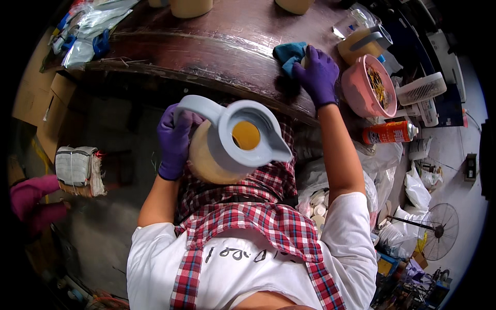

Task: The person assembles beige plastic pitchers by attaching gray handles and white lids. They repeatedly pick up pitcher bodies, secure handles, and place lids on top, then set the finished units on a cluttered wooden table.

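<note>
Currently the grey-and-beige pitcher (209, 160) is off the desk (217, 44), held in front of the person's checked apron (248, 222), well to the L of the pink basin (354, 92) & nearer the person than it. L hand (176, 132), in a purple glove, has its fingers curled round the pitcher's handle, pt hidden behind it; so closed on it, w/ the grey spout pointing R, toward the basin's side. Pitcher's mouth faces up, & a round orange-yellow patch shows inside.

R hand (319, 75), same purple glove, is just L of the basin, fingers half bent over a teal cloth (290, 55) on the desk. Small pale thing shows b/w the fingers, too covered to ID; can't tell if the hand grips it or just rests there.

Basin itself holds lots of thin yellow-brown pcs. Just beyond it: a second pitcher (353, 45), beige w/ grey handle. To the basin's R, a white slatted thing (421, 89); on its near side, an orange-red spray can (385, 133). Further toward the person from the basin, clear plastic bags (385, 175), then a standing fan (439, 231) over to the R. Far L of the basin, across the desk, clear plastic packs (85, 44) w/ blue bits
</note>
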The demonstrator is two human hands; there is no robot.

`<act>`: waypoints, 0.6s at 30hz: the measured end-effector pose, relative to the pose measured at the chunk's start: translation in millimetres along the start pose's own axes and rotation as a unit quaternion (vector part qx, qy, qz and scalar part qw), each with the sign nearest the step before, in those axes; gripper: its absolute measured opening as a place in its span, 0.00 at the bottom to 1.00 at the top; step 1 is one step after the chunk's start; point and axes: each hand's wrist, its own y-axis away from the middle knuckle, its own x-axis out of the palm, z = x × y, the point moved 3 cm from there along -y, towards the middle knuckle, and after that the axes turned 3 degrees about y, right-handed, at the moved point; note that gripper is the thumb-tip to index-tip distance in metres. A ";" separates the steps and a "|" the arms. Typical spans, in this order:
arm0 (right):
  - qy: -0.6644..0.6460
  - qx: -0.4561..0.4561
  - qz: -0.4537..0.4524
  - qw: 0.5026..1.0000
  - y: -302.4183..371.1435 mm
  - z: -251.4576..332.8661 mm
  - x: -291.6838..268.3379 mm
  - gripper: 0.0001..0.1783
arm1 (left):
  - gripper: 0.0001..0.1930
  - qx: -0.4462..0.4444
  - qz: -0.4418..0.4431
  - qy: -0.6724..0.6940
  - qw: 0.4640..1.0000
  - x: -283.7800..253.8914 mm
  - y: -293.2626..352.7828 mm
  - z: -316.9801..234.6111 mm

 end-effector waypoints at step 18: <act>-0.641 0.080 -0.025 0.763 19.9 -6.5 7.1 0.18 | 0.19 -0.067 -0.074 -0.141 0.985 -24.6 -2.2 2.9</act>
